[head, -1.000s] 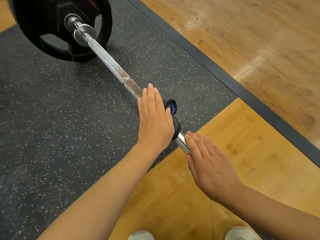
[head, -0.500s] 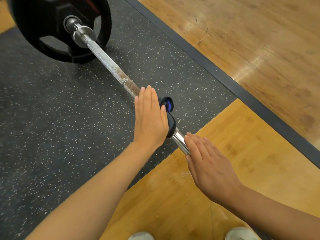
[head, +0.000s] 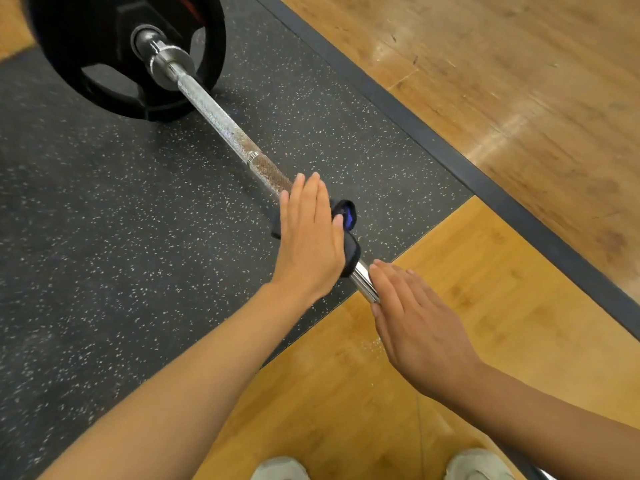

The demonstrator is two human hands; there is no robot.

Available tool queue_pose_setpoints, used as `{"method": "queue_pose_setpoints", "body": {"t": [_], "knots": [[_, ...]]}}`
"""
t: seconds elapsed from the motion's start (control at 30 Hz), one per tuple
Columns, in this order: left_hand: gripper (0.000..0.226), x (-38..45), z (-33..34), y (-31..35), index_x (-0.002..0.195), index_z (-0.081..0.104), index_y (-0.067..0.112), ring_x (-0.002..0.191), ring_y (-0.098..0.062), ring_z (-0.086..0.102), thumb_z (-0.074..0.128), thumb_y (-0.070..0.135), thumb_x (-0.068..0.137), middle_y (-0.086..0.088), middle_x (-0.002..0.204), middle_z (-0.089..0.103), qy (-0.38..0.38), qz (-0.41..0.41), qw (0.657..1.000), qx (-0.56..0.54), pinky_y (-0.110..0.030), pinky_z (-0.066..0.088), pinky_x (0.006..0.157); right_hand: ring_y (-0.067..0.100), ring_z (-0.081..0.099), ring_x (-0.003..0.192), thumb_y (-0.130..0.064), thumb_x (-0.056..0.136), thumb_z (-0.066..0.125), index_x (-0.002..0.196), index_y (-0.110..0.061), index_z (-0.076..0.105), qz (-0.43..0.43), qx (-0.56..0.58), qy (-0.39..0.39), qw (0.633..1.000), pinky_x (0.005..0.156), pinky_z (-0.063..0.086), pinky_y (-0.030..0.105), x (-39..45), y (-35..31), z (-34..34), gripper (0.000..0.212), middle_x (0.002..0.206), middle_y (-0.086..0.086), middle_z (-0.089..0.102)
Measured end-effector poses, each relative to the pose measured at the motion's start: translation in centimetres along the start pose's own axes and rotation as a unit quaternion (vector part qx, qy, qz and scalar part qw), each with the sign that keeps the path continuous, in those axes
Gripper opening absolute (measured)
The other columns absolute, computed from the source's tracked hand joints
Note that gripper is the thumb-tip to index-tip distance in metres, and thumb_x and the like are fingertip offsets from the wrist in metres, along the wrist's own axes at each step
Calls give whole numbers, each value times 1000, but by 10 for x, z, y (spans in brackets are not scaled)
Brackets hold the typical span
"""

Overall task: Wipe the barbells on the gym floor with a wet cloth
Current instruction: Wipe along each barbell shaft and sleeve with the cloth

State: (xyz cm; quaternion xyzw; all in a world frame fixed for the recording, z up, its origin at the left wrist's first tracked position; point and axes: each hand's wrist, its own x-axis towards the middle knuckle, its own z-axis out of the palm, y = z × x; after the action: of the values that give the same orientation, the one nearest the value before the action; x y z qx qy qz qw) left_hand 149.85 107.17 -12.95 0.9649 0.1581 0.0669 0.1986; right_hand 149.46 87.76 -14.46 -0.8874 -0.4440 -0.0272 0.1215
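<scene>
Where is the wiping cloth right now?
In the head view the dark cloth is on the barbell, mid-frame, under the flat left hand, just ahead of the right hand.

Bright, even light; wood floor (head: 519,98) glares, edges bend.

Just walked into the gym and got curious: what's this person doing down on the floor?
A person is wiping a barbell that lies on the dark rubber mat. The left hand presses a dark cloth flat onto the bar, fingers straight. The right hand, also open, rests on the bar nearer the person. A black plate sits at the bar's far end.
</scene>
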Motion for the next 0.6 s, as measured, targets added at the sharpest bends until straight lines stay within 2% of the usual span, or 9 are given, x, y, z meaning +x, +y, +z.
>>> {"method": "queue_pose_setpoints", "body": {"t": [0.1, 0.23, 0.33, 0.4, 0.53, 0.6], "knots": [[61, 13, -2, -9, 153, 13, -5, 151, -29, 3, 13, 29, 102, -17, 163, 10, 16, 2, 999, 43, -44, -3, 123, 29, 54, 129, -25, 102, 34, 140, -2, 46, 0, -1, 2, 1000, 112, 30, 40, 0, 0, -1, 46, 139, 15, 56], [59, 55, -12, -37, 153, 1, -4, 151, -30, -4, 27, 19, 106, -19, 163, 0, 45, -114, 992, 29, -43, -4, 123, 29, 53, 130, -26, 102, 34, 140, -2, 46, 0, 3, 3, 1000, 111, 31, 40, 0, -1, 0, 46, 140, 15, 56], [57, 58, -10, -41, 152, 6, -7, 151, -34, -4, 29, 17, 106, -20, 163, 4, 59, -122, 991, 5, -44, -2, 123, 30, 54, 129, -25, 102, 35, 140, -1, 46, -4, -2, 9, 1000, 111, 31, 41, -1, -1, 1, 46, 140, 16, 56], [57, 41, -5, -31, 152, 11, -8, 151, -34, -2, 29, 18, 105, -21, 162, 8, 61, -90, 994, -13, -47, 1, 123, 31, 55, 129, -25, 102, 35, 140, 0, 46, -6, -6, 9, 1000, 110, 32, 43, -1, -1, 0, 47, 139, 17, 57], [60, -4, -2, -24, 151, 21, -5, 151, -31, 5, 21, 31, 103, -18, 160, 18, 13, 52, 998, -20, -46, 3, 123, 30, 54, 130, -26, 102, 36, 140, 0, 47, -5, -3, 7, 1000, 109, 32, 42, 0, -2, 1, 47, 140, 17, 56], [61, 2, -9, -36, 151, 25, -3, 150, -31, 12, 21, 34, 103, -19, 159, 23, 7, 73, 997, 9, -45, 6, 123, 29, 53, 131, -26, 102, 36, 140, -2, 43, -9, -4, 9, 1000, 111, 32, 41, 0, -2, 1, 46, 140, 16, 55]]}}
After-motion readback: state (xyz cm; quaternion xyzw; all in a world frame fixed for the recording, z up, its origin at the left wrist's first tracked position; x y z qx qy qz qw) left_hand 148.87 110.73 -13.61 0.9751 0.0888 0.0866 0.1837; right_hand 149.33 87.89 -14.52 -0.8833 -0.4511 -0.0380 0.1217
